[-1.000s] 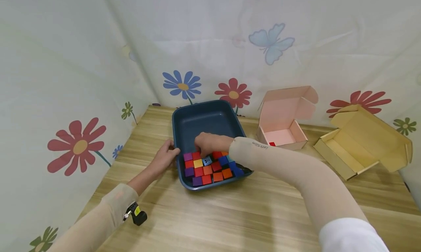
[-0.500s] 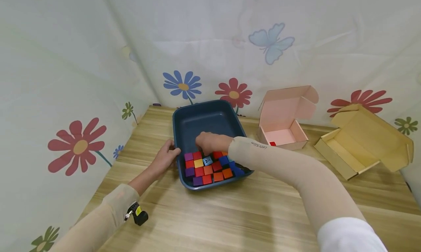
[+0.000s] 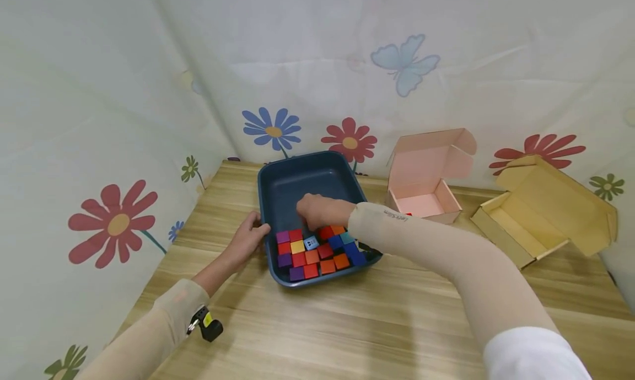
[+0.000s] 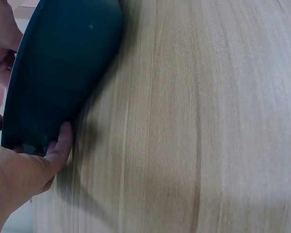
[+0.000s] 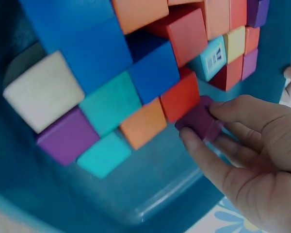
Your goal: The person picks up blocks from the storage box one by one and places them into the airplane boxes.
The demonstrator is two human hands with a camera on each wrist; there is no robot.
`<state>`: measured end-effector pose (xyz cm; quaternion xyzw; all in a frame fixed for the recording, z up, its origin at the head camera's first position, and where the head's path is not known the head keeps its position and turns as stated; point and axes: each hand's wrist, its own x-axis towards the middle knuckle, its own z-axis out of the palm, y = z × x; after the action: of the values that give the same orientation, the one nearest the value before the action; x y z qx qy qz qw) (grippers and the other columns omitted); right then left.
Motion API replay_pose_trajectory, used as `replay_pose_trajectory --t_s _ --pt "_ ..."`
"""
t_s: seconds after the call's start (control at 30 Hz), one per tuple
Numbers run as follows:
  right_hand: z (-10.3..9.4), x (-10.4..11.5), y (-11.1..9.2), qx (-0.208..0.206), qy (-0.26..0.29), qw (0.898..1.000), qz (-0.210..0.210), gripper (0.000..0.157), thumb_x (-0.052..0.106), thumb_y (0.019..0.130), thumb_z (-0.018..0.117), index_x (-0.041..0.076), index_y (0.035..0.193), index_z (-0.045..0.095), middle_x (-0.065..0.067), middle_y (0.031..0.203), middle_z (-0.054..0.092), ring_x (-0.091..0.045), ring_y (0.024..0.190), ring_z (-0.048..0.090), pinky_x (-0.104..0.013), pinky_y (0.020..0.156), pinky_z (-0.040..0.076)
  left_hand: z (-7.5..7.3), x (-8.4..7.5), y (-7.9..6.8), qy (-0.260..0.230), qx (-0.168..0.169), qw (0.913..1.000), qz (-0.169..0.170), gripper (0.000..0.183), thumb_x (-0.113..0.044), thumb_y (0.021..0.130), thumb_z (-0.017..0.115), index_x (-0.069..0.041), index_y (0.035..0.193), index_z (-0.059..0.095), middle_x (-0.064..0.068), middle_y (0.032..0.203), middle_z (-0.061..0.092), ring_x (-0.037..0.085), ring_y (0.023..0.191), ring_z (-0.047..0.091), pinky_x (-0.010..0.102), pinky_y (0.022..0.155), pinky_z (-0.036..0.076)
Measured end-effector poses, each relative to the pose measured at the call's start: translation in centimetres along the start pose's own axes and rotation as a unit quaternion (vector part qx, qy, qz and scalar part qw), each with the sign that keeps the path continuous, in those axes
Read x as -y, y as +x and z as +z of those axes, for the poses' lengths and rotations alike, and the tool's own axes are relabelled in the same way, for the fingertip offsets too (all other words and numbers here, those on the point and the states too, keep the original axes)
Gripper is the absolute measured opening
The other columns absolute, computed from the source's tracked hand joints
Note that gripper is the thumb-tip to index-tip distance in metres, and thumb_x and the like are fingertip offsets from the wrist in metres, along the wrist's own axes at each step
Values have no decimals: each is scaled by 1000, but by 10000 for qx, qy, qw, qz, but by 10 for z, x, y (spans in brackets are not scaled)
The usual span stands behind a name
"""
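Note:
A dark blue tray (image 3: 312, 189) stands on the wooden table, its near half covered by several coloured blocks (image 3: 311, 257). My left hand (image 3: 246, 237) grips the tray's left wall, thumb over the rim and fingers along the outside, as the left wrist view shows. Inside the tray, my right hand (image 3: 321, 211) pinches a purple block (image 5: 200, 118) between thumb and fingers. That block is right beside a red block (image 5: 180, 95) at the edge of the group; the head view hides it behind the hand. A light blue block (image 3: 310, 243) with a dark printed mark lies nearby.
Right of the tray stands an open pink cardboard box (image 3: 424, 204) with a bit of red visible inside. Farther right is an open yellow cardboard box (image 3: 516, 234). A flower-printed cloth (image 3: 307, 65) hangs behind the table.
My right hand has shifted slightly to the right and away from me within the tray. The left hand keeps its grip on the tray's wall. The head view has swung slightly.

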<state>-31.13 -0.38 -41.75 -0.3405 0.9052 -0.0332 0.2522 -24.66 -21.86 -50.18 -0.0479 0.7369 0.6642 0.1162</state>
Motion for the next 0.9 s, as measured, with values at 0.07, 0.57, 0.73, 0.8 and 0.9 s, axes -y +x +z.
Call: replay_pose_trajectory --t_s 0.07,0.57,0.73,0.8,0.9 --pt "-4 -2 -6 -70 56 9999 -72 20 10 94 72 10 114 74 -2 104 68 -18 91 62 -30 81 57 0 0 -1 -32 -22 10000 14 15 -9 97 49 -7 107 38 12 113 39 17 76 55 30 58 52" --pt "-43 -28 -64 -703 -589 9951 -362 11 6 91 73 9 100 77 -2 93 72 -19 84 64 -30 75 57 1 1 -2 -128 -9 9997 219 16 -8 96 50 -6 107 38 13 110 43 19 78 60 32 61 57" --pt "-48 -42 -85 -947 -570 9929 -442 13 6 89 75 7 101 76 -5 95 73 -21 84 65 -30 75 57 2 1 -2 -120 -24 9998 185 17 -9 94 51 -8 104 37 13 110 42 19 77 60 32 59 56" --pt "-49 -48 -92 -1065 -530 9919 -444 14 5 88 76 6 101 76 -7 96 73 -22 84 65 -31 76 58 2 1 -2 -125 -21 9997 185 17 -9 94 51 -9 104 37 13 110 42 19 77 60 32 60 56" --pt "-50 -56 -103 -1111 -513 9919 -331 15 5 87 76 5 102 75 -8 96 73 -23 85 64 -32 77 58 2 1 -2 -104 -18 9998 175 17 -9 94 50 -9 104 36 12 110 42 18 77 58 30 59 54"
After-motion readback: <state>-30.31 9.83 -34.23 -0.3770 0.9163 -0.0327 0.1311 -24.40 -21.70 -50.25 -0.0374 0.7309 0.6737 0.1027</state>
